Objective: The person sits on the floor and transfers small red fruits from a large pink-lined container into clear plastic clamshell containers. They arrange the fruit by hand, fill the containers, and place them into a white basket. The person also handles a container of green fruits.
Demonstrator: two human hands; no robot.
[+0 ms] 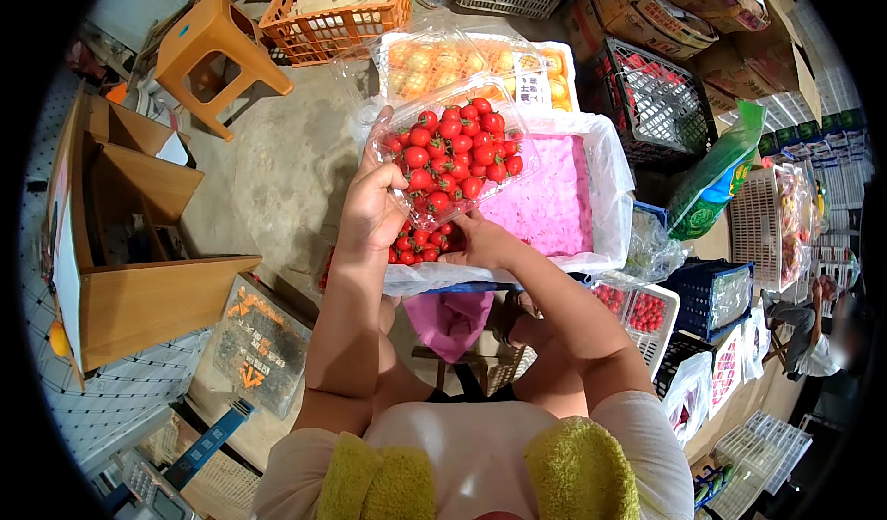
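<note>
1. At the centre of the frame, find the clear plastic box (pixel 508 113), filled with red cherry tomatoes (pixel 453 155), long axis slanting from lower left to upper right.
2. In the left hand (pixel 374 196), see that box gripped at its left end, thumb over the rim, fingers partly hidden behind the wall.
3. Just below the box, note the right hand (pixel 482 243), pointing left toward loose tomatoes (pixel 421 252); with fingertips partly covered, cannot tell whether spread, narrowed or closed on fruit.
4. From the right fingers, look directly left for the loose tomatoes, and up and slightly left for the box; of both hands, count the right as nearer to the loose fruit.
5. Right of the box, see pink padding (pixel 559 187) inside a white liner (pixel 612 178).
</note>
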